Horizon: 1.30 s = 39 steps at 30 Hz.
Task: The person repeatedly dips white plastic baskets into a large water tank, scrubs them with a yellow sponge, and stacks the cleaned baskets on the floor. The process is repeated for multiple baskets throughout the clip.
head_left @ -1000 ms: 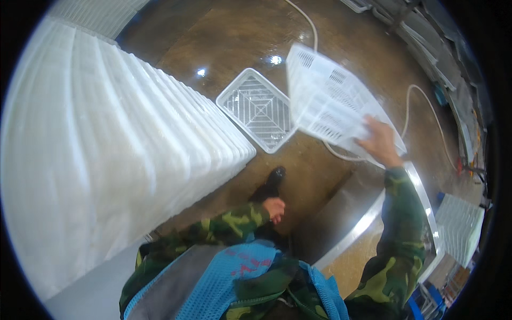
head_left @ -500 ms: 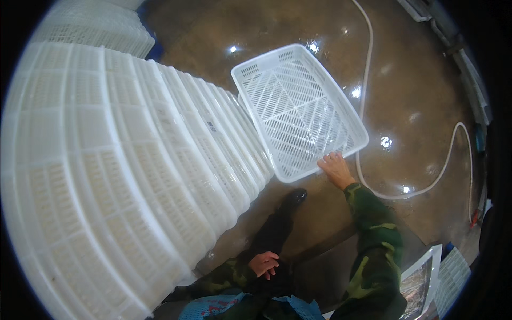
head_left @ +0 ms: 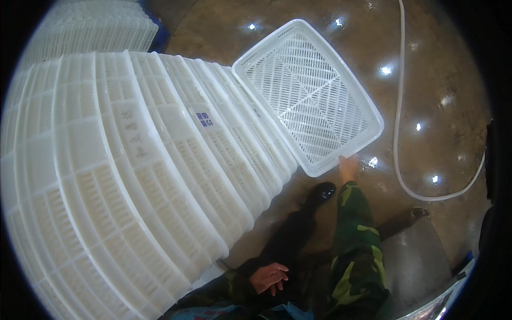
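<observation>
A white plastic basket [head_left: 314,101] with a slotted bottom lies beside the narrow end of a tall stack of nested white baskets [head_left: 122,160]. My right hand [head_left: 348,168] holds the basket at its near right corner. The fingers are partly hidden by the rim. Low in the view, my left hand [head_left: 269,277] hangs in front of my body, fingers loosely apart and nothing in them. Whether the basket touches the floor I cannot tell.
Another stack of white baskets [head_left: 101,32] stands at the far left. A white hose [head_left: 397,133] curves over the wet brown floor [head_left: 442,69] on the right. My dark boot [head_left: 322,193] is just below the basket. A grey metal surface [head_left: 416,256] sits at the lower right.
The view has shifted, with the basket now farther up and right in it. My right hand's fingers have gone from over the rim to mostly behind it. My left hand stays low and empty.
</observation>
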Motion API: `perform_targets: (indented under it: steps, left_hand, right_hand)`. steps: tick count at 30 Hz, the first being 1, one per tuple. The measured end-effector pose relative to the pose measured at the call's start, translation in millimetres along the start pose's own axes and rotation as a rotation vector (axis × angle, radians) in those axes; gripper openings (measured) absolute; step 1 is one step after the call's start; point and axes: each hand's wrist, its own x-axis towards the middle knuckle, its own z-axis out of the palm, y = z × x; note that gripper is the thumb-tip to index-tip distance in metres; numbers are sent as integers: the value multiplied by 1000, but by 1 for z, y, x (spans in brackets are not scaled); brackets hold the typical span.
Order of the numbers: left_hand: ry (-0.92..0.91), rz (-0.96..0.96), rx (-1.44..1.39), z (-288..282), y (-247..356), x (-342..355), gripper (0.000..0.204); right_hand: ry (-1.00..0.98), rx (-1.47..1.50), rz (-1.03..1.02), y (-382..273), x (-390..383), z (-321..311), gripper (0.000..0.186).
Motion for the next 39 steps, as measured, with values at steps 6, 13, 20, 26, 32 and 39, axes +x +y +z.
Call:
perform_targets:
  steps: [6, 13, 20, 26, 32, 39]
  left_hand:
    - [72, -28, -4, 9, -4, -7, 34]
    - [98, -36, 49, -4, 10, 9, 33]
    - [107, -10, 33, -7, 5, 12, 33]
    - [107, 11, 74, -2, 16, 14, 34]
    - [75, 82, 84, -5, 9, 22, 34]
    - [71, 97, 528, 37, -9, 22, 28]
  right_hand:
    - [72, 176, 324, -45, -18, 3, 42]
    - [199, 363, 153, -15, 9, 10, 37]
    - [82, 305, 183, -9, -8, -12, 37]
    - [187, 191, 129, -12, -19, -43, 46]
    - [338, 316, -170, -116, -153, -94, 45]
    - [767, 236, -272, -180, -429, -370, 25]
